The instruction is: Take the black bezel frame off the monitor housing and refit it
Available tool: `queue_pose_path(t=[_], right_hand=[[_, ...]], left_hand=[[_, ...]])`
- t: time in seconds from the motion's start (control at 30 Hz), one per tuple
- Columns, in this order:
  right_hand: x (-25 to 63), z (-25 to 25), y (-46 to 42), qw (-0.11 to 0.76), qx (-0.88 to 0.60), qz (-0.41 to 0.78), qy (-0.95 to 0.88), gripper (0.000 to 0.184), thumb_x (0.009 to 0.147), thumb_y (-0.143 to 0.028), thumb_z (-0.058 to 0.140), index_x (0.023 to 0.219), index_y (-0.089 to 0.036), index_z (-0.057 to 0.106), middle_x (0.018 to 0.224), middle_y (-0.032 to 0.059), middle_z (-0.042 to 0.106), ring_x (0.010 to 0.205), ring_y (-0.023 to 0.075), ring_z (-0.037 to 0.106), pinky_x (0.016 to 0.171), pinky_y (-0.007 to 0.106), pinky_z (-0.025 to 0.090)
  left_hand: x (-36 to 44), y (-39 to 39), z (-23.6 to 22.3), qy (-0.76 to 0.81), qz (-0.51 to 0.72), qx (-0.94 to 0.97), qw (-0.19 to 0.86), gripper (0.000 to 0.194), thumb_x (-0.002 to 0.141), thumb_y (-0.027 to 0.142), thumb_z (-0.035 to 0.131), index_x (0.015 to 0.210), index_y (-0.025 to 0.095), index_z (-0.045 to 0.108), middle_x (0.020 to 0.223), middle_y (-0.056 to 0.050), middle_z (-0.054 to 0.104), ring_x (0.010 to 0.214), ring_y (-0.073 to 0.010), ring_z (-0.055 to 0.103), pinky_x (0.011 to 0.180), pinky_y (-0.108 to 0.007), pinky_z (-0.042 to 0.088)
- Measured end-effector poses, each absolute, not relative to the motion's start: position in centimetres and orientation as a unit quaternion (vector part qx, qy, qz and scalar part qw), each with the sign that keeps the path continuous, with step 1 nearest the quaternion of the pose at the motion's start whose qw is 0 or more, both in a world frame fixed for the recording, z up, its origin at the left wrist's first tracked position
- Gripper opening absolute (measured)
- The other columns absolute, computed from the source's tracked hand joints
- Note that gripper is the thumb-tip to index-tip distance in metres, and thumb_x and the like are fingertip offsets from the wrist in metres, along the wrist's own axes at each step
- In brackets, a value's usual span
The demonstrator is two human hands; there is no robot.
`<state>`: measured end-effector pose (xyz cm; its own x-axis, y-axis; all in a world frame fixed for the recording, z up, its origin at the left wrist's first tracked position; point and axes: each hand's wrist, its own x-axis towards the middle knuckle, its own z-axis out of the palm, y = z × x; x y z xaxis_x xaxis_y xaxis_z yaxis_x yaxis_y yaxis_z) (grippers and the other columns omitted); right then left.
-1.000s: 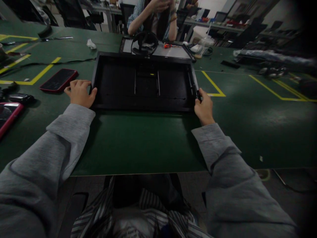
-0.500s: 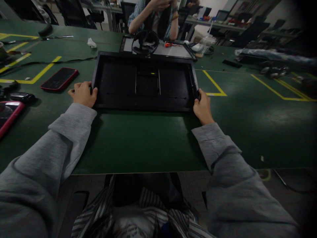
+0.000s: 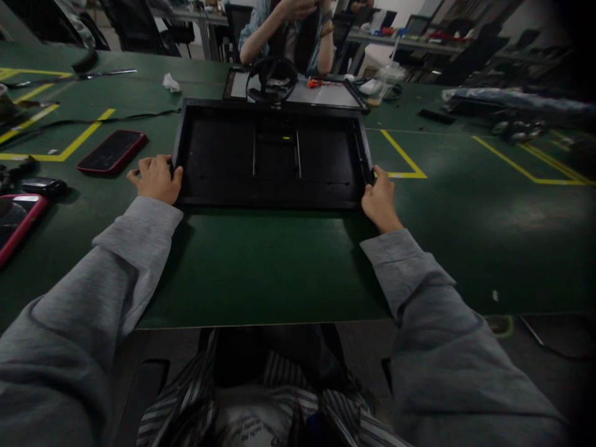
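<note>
A shallow black rectangular casing (image 3: 218, 155) with a raised rim lies in front of me on the green table, its inside showing two thin upright metal strips and a small yellow mark. My left hand (image 3: 158, 179) grips its left side, thumb on the rim and fingers bent outside it. At the right side, my right hand (image 3: 380, 198) is closed around the rim near the front corner. The undersides of both hands are hidden. Behind the far rim rises a black ring-shaped part (image 3: 271, 81).
Left of the casing lie a red-edged phone (image 3: 112, 151), a second pink-edged phone (image 3: 18, 220) and a black cable (image 3: 139, 115). Across the table (image 3: 279, 267) a person sits behind a flat panel (image 3: 321, 93). A lidded cup (image 3: 386, 81) and a plastic-wrapped bundle (image 3: 512, 102) stand farther right.
Both hands keep their hold on the casing, which stays in nearly the same place. The view has shifted very slightly.
</note>
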<state>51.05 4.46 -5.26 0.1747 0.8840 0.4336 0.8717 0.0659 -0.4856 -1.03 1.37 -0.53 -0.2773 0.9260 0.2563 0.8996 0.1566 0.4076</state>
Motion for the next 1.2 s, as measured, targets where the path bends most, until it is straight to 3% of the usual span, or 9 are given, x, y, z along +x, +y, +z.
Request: queue_pose_path(t=[0.1,0.17,0.43,0.77,1.2], right_hand=[[51.16,-5.22,4.57,0.355,-0.695,0.019,-0.625,0.054,0.094,-0.023,0.048,0.148,-0.019,0.048,0.148,0.0196,0.056,0.141,0.0375,0.048,0.120,0.065,0.035],[51.12,-5.07,4.54,0.361,-0.695,0.024,-0.621,0.051,0.094,-0.023,0.049,0.144,-0.017,0.051,0.145,0.0202,0.058,0.140,0.0375,0.049,0.120,0.066,0.035],[51.09,-4.78,4.59,0.364,-0.694,0.022,-0.621,0.047,0.092,-0.022,0.050,0.139,-0.017,0.057,0.141,0.0196,0.062,0.137,0.0368,0.051,0.121,0.065,0.034],[51.23,-4.96,4.67,0.344,-0.701,0.002,-0.625,0.047,0.095,-0.021,0.050,0.142,-0.017,0.055,0.141,0.0195,0.061,0.137,0.0360,0.052,0.119,0.064,0.036],[51.64,-5.10,4.53,0.343,-0.697,-0.016,-0.630,0.045,0.096,-0.023,0.048,0.141,-0.020,0.054,0.139,0.0180,0.059,0.137,0.0359,0.049,0.118,0.064,0.036]], left_hand=[[-1.11,1.33,-0.45,0.758,0.239,0.606,0.014,0.062,0.096,0.053,0.042,0.147,0.019,0.054,0.155,-0.019,0.052,0.149,-0.0408,0.031,0.116,-0.067,0.017],[-1.07,1.22,-0.35,0.758,0.236,0.608,-0.003,0.060,0.097,0.051,0.043,0.143,0.015,0.056,0.155,-0.021,0.052,0.148,-0.0394,0.032,0.116,-0.065,0.018],[-1.28,1.04,-0.44,0.750,0.239,0.615,-0.037,0.055,0.097,0.051,0.042,0.139,0.021,0.060,0.153,-0.017,0.054,0.148,-0.0354,0.034,0.116,-0.059,0.021],[-1.17,1.55,-0.63,0.759,0.231,0.607,-0.048,0.051,0.098,0.042,0.046,0.139,0.014,0.061,0.150,-0.021,0.056,0.145,-0.0359,0.037,0.115,-0.061,0.024],[-1.43,1.50,-0.78,0.729,0.280,0.621,-0.067,0.043,0.098,0.041,0.052,0.132,0.017,0.065,0.149,-0.016,0.059,0.145,-0.0352,0.038,0.114,-0.061,0.024]])
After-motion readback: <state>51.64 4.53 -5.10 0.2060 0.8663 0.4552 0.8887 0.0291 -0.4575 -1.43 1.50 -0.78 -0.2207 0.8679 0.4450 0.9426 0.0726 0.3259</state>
